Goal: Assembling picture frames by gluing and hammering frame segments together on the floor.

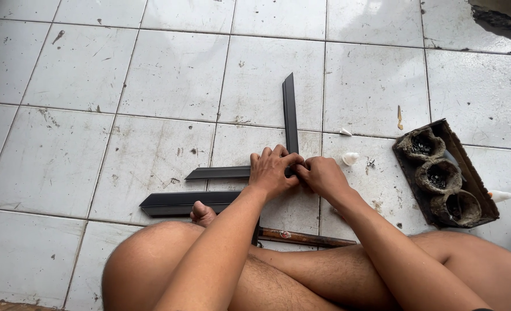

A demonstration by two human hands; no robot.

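Floor of large white square tiles with dark grout lines, scuffed and stained; a broken tile patch at upper right; even daylight.

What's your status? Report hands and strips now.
Left hand and right hand both pinching the corner where two dark strips meet. Third strip loose beside the foot. Tray off right, clear.

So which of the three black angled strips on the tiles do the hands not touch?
The wide black angled strip lying nearest the person's knee; the other two, one upright and one sideways, meet under both hands.
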